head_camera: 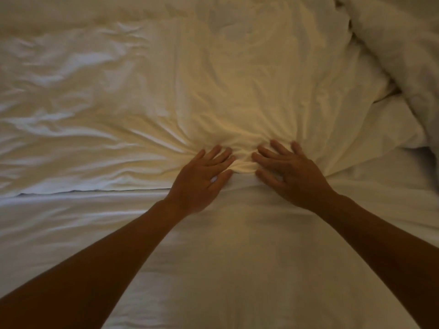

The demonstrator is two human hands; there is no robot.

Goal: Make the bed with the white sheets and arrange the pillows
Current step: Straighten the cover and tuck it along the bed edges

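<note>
Forearms (114, 262) reach toward twelve o'clock; left hand (202, 179) and right hand (291, 178), fingers spread wide, press bunched white sheet (237, 96). Smoothing step; next, probably sweep outward.

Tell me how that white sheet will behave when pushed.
Probably floppy: the white sheet bunches into folds between the left hand and right hand. Likely light, since wrinkles fan far out from them. Creases elsewhere suggest it holds wrinkles until smoothed.

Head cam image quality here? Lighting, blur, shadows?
Head view: dim overall; a warm yellowish patch lights the pillow just beyond the left hand and right hand, cooler grey on the sheet; forearms are near-silhouettes; creases at far left look smeared, the duvet top right is soft.
</note>
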